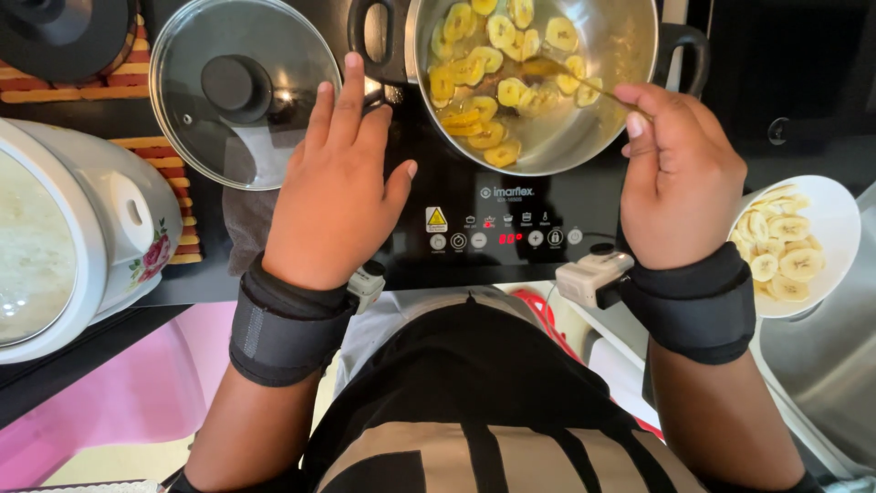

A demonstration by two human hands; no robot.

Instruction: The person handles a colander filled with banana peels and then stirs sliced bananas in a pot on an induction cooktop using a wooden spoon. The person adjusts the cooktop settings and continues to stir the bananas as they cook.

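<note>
Nearest, black padded wrist bands with small grey devices were worn on both forearms. The left hand [336, 187] was laid flat, fingers spread wide and holding nothing, on the black glass induction cooktop [511, 219], just beside the clear glass lid with a black knob [239, 89]. The right hand [680, 173] was closed around a thin metal utensil [584, 84] reaching into the round steel pot with black handles [593, 119], where yellow banana slices [488, 73] lay in oil. At the right, a white bowl [835, 215] held more slices. Hot oil could be splashed onto either hand by brisk stirring, and the left palm could be burned by the warm glass.
</note>
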